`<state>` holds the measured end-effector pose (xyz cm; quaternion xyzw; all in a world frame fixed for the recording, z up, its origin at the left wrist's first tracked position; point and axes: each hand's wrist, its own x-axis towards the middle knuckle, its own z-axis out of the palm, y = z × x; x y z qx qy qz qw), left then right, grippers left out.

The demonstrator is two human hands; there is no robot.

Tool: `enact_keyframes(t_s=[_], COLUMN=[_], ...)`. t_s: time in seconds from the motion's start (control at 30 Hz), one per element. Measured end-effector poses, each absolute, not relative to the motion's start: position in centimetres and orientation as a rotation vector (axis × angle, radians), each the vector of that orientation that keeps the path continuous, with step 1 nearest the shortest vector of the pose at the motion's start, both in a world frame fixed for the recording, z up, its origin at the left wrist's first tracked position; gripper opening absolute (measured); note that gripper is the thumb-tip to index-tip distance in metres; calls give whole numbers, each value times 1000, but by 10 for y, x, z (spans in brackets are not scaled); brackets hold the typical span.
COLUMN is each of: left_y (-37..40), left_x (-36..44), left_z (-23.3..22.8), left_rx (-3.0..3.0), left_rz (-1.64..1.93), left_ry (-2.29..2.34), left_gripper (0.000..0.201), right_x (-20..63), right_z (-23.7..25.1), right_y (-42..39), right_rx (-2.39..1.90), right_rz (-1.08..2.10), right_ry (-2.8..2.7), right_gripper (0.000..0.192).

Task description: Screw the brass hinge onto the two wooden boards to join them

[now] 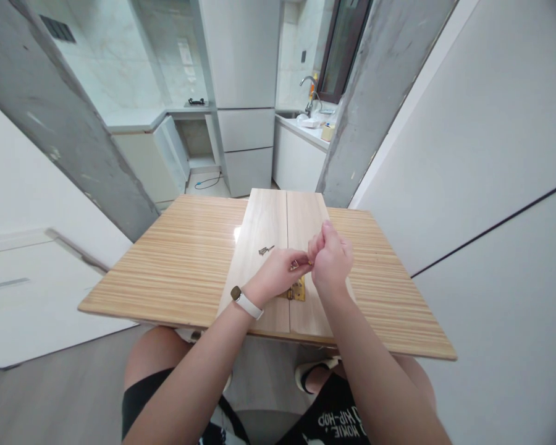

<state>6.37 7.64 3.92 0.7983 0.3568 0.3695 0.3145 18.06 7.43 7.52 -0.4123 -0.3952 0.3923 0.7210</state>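
- Head view looks down over your two forearms onto a striped wooden table [176,266], with two pale wooden boards [278,241] lying side by side on it, their long edges meeting along a straight seam.
- Your left hand [278,275] rests on the left board, just beside the seam, with a white-strapped watch [245,301] on its wrist. Its fingers are curled in towards the thumb and pinch a small brass-coloured piece [296,265]; it is too small to tell exactly what it is.
- Your right hand [331,259] hovers over the right board, touching the left hand's fingertips. Its fingers are bunched tightly together; whether they have hold of that same small piece or only press against it, you cannot tell from here.
- Just below both hands, a brass hinge [297,290] lies flat across the seam, partly hidden under your left palm.
- A few loose screws [265,250] sit on the left board, near your left hand but clear of it.
- Beyond the table stand white kitchen cabinets [245,142] and a counter with a curved tap [311,93].
- Grey concrete pillars rise on either side of the kitchen opening.
- Your knees and black shorts show beneath the table's near edge.
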Motion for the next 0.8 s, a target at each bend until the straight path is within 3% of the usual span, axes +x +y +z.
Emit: enact_keyframes(t_s=[0.13,0.3,0.53,0.8], left_y=[71,66,73,77], left_x=[64,70,71,66], left_z=[38,33,34,31], left_rx=[2141,2222,2310,2242], left_rz=[991,1062,1049,1058], left_ry=[981,1014,995,992], left_gripper=[15,17,14,14], right_x=[171,166,212,245], right_z=[75,77,82,95], right_y=[74,70,70,99], right_rx=[-1053,-1043,-796,-419], right_rz=[631,561,1120,1531], right_ry=[-725,-524,-1082,-1568], right_gripper=[56,55,53,49])
